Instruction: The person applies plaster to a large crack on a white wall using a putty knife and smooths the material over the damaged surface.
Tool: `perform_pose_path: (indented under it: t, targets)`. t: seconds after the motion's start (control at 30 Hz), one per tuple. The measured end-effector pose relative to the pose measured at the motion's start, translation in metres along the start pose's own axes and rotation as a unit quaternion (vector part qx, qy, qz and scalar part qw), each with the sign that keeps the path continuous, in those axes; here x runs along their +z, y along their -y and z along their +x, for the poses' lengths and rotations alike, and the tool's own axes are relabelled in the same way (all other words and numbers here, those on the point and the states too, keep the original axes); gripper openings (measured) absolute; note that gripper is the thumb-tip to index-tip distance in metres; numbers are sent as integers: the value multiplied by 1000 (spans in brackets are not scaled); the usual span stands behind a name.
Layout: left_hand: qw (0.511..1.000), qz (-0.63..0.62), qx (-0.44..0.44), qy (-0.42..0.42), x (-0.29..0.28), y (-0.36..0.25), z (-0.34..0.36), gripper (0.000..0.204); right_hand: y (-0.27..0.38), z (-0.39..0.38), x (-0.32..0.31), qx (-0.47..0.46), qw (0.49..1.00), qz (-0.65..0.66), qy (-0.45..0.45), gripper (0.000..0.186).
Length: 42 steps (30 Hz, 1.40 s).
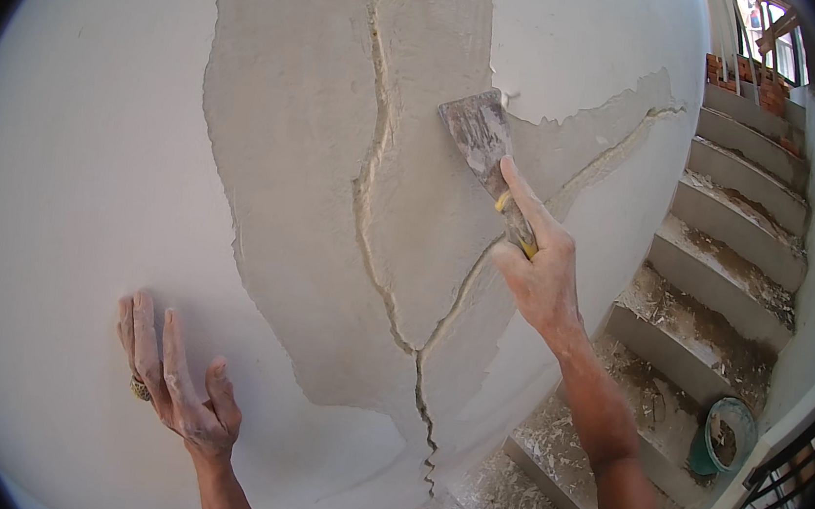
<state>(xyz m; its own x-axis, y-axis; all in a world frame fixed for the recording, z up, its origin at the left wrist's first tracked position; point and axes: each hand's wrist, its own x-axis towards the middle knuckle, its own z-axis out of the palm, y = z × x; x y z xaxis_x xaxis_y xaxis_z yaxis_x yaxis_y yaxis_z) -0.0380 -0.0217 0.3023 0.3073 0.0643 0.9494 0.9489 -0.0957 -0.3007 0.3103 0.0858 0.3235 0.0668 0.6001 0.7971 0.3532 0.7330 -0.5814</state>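
My right hand (545, 273) grips a putty knife (479, 134) by its handle, the index finger stretched along toward the blade. The wide, stained blade lies at the right edge of a bare grey patch on the wall (292, 126), beside the white coating. A branching crack (371, 158) runs down through this patch, its two arms meeting in a Y below the knife. Lower left, my left hand (175, 374) rests with fingers stretched out against the white wall, a ring on one finger. Dust whitens both hands.
Concrete stairs (721, 255) climb on the right, strewn with paint flakes and debris. A green bucket (723, 437) stands on a lower step near a black metal railing (781, 497). Bricks (771, 96) are stacked at the top by a window.
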Motion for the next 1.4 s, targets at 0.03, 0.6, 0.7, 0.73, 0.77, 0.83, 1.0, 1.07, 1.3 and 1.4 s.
perform_pose_path:
  t: [0.03, 0.6, 0.7, 0.73, 0.77, 0.83, 1.0, 1.07, 1.3, 1.4]
  targets:
    - [1000, -2, 2, 0, 0, 0, 0, 49, -6, -3, 1, -22, 1000, -11, -12, 82]
    - [1000, 1, -3, 2, 0, -1, 0, 48, -1, 18, -1, -17, 1000, -7, -23, 84]
    - [1000, 7, -3, 6, -1, 1, -3, 48, 0, 19, 1, -22, 999, -11, -24, 84]
    - [1000, -1, -4, 4, 0, 1, -4, 48, -6, 11, 2, -31, 999, -26, -28, 84]
    - [1000, -9, -5, 0, 2, 1, -3, 48, -10, 7, 1, -40, 998, -40, -33, 84]
    - [1000, -17, -8, -4, 3, 0, -3, 48, -18, 11, 0, -87, 992, -72, -47, 84]
    - [1000, -6, -3, 6, 0, 1, -2, 49, 8, 40, 0, -62, 996, -30, -50, 85]
    - [1000, -4, -2, 12, 0, 2, -4, 49, -2, 34, 4, -73, 994, -51, -57, 85]
    - [1000, -13, -5, 8, -1, 0, -3, 49, -13, 0, 10, -57, 997, -28, -47, 84]
    - [1000, -12, -5, 12, 1, 1, -6, 49, -3, 27, 4, -68, 996, -39, -47, 84]
